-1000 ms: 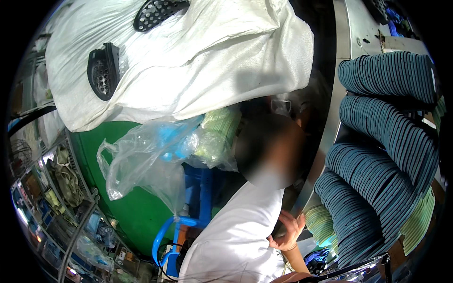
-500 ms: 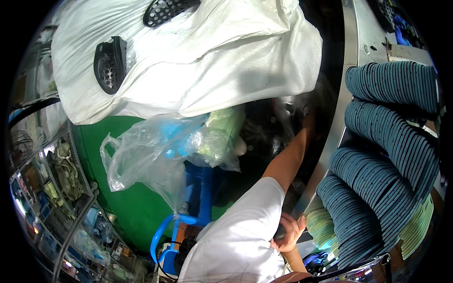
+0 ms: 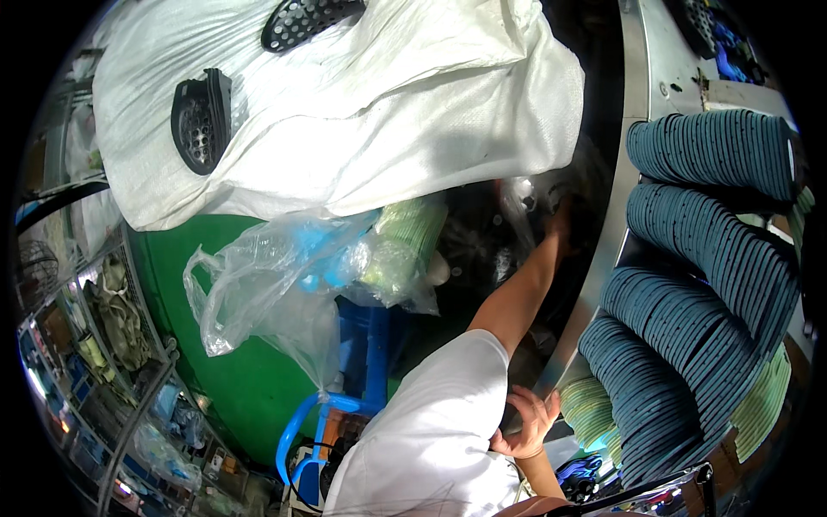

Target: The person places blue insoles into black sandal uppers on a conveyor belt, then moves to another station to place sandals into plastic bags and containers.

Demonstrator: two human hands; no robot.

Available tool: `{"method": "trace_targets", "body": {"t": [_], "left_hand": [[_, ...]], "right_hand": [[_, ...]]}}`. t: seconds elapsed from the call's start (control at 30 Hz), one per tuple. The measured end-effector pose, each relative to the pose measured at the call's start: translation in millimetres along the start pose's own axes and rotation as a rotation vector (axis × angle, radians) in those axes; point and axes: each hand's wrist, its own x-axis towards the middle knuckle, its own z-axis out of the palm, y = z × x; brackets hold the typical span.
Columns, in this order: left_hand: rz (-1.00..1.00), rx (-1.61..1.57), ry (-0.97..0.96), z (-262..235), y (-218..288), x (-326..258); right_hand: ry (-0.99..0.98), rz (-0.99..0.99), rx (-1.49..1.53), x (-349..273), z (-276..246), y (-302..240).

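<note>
My left arm, in a white short sleeve (image 3: pixel 431 414), stretches forward into the dark gap beside the metal-edged table. At its end my left hand (image 3: pixel 560 226) is in deep shadow, near clear plastic (image 3: pixel 519 202). Its fingers, and anything in them, cannot be made out. Closer to my body, my right hand (image 3: pixel 529 422) is by the near end of the metal table edge (image 3: pixel 594 297). Its fingers are bent, with a gap between them and the thumb; I see nothing held. Stacks of dark blue-green sole-shaped sheets (image 3: pixel 655 379) lie just right of it, with light green ones (image 3: pixel 586 409) beside them.
A large white woven sack (image 3: pixel 388 112) lies across the far side, carrying black perforated shoes (image 3: pixel 200 125). Clear plastic bags (image 3: pixel 258 280) with blue and pale green contents hang above a blue frame (image 3: pixel 366 353). Wire shelving (image 3: pixel 129 414) stands left over the green floor (image 3: pixel 215 379).
My left forearm has shifted slightly left, and the clear plastic near its hand has moved a little. My right hand stays almost in place.
</note>
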Motion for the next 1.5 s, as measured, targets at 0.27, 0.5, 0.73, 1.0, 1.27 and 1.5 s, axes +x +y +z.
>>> {"method": "trace_targets", "body": {"t": [0.27, 0.5, 0.73, 1.0, 1.27, 1.5], "left_hand": [[-0.105, -0.163, -0.462, -25, -12, 58], [0.172, 0.414, -0.052, -73, -5, -156], [1.499, 1.344, -0.13, -150, 3, -319], [1.372, 1.279, -0.877, -97, -129, -373], [1.32, 1.876, -0.773, -89, -238, -338], [1.353, 2.232, -0.381, -134, -236, -336]], "right_hand": [[0.01, -0.059, 0.003, 1, 1, -5], [0.008, -0.02, -0.059, -1, -1, -7], [-0.037, 0.052, 0.002, -40, -15, -64], [0.392, 0.291, 0.194, -194, -72, -56], [1.021, 1.411, -0.187, -467, -65, -112], [0.95, 1.672, -0.047, -515, -35, -166]]}}
